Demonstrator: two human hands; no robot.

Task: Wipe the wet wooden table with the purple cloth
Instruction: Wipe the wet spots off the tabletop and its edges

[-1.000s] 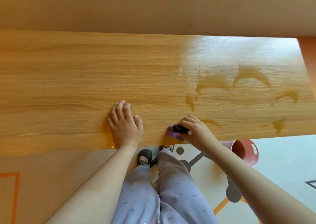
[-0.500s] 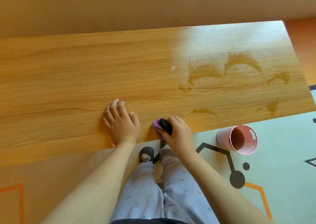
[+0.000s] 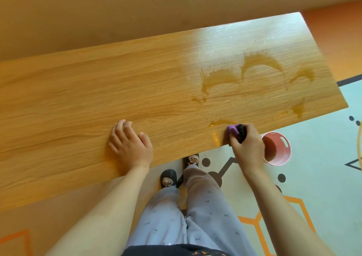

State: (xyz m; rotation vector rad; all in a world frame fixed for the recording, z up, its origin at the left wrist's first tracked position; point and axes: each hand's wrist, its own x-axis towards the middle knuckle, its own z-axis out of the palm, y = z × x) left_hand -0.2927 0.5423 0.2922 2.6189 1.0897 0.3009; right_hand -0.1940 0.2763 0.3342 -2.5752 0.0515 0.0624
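Note:
The wooden table [image 3: 98, 99] runs across the view, tilted. Its right half carries curved wet streaks [image 3: 254, 67] and a small wet arc [image 3: 222, 122] near the front edge. My right hand [image 3: 247, 145] is at that front edge, closed around a bunched purple cloth [image 3: 233, 130] with a dark part, pressed on the wood just right of the small arc. Most of the cloth is hidden in my fist. My left hand [image 3: 130, 145] lies flat on the dry wood to the left, fingers apart, holding nothing.
A pink bucket [image 3: 280, 150] with a slot handle stands on the floor just right of my right hand, below the table's edge. My legs and slippers [image 3: 168, 177] are under the front edge. A wall [image 3: 137, 11] runs behind the table.
My right hand has slid the cloth to the right along the front edge, toward the small wet arc. My left hand has stayed flat in place. The view has tilted.

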